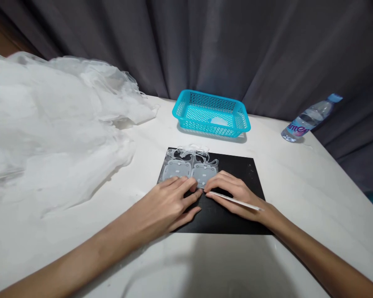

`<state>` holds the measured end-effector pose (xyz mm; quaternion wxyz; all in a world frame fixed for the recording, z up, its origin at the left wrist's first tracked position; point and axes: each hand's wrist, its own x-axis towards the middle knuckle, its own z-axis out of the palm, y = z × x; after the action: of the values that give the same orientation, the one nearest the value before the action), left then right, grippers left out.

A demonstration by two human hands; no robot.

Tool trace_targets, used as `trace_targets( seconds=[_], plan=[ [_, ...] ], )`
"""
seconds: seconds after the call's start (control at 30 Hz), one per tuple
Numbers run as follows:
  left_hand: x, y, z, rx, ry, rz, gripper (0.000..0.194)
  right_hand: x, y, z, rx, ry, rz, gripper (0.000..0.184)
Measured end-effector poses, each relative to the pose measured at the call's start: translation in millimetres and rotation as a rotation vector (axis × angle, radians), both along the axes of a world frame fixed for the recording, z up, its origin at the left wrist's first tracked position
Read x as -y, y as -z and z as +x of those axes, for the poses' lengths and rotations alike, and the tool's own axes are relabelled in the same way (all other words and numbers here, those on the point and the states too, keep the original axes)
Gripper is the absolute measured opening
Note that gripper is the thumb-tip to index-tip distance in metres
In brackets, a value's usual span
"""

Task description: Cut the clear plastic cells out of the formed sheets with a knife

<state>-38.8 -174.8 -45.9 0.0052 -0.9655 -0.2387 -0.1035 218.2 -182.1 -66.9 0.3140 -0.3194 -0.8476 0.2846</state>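
A black mat (236, 215) lies on the white table in front of me. Two clear, flat plastic pieces (189, 169) sit side by side at its far left edge, with thin translucent strips tangled behind them. My left hand (166, 203) rests palm down on the mat, fingers stretched out and pressing the near edge of the plastic pieces. My right hand (236, 193) is closed in a pinch on a thin white stick (236, 200), whose tip points left toward the plastic pieces.
A turquoise perforated basket (211, 114) stands behind the mat with a pale piece inside. A heap of white tulle (49, 128) covers the table's left side. A water bottle (309, 119) lies at the far right near the table edge. Dark curtains hang behind.
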Motion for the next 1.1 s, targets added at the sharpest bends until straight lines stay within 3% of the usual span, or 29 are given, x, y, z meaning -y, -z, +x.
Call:
trace_targets(
  seconds=[0.43, 0.57, 0.8, 0.9, 1.1],
  plan=[
    [4.4, -4.6, 4.3, -0.044, -0.019, -0.032, 0.029, 3.9, -6.5, 9.1, 0.132, -0.004, 0.093, 0.01],
    [6.0, -2.1, 4.0, -0.051, -0.033, -0.001, 0.027, 3.2, 0.5, 4.9, 0.141, -0.004, 0.185, 0.011],
    [8.8, -4.0, 6.3, -0.059, -0.049, -0.008, 0.027, 16.0, 5.6, -9.6, 0.367, 0.12, 0.391, 0.026],
    [11.5, -7.9, 7.7, 0.052, -0.128, -0.192, 0.024, 18.5, 5.1, -14.6, 0.396, 0.167, 0.385, 0.032],
    [12.8, -4.8, 17.4, 0.426, -0.544, -0.871, 0.047, 22.2, 0.4, -19.6, 0.229, 0.226, 0.415, 0.035]
  ],
)
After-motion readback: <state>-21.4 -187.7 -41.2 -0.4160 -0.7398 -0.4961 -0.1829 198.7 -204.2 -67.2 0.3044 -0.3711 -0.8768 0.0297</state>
